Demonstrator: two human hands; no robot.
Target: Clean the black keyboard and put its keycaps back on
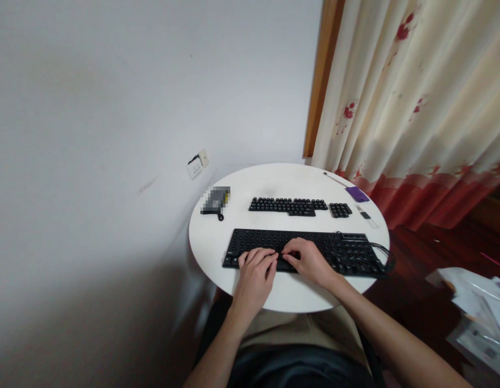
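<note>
A black keyboard (250, 238) lies across the front of the round white table, with many of its key positions bare on the left side. My left hand (255, 267) rests over its lower left part, fingers spread and slightly bent, fingertips on the board. Close beside it, my right hand (306, 258) has thumb and fingertips pinched together at the lower middle of the board; whatever they hold is too small to see. Behind the keyboard, loose black keycaps (288, 206) stand in rows, and a smaller block of number-pad keycaps (340, 210) sits to their right.
On the round table (217, 258) a pixelated dark object (216, 200) lies at the left. At right are a purple cloth-like piece (357, 194), a small brush-like item (363, 213) and the coiled cable (389, 260). A wall socket (195, 167), curtain (379, 108) and plastic bags (476, 302) surround it.
</note>
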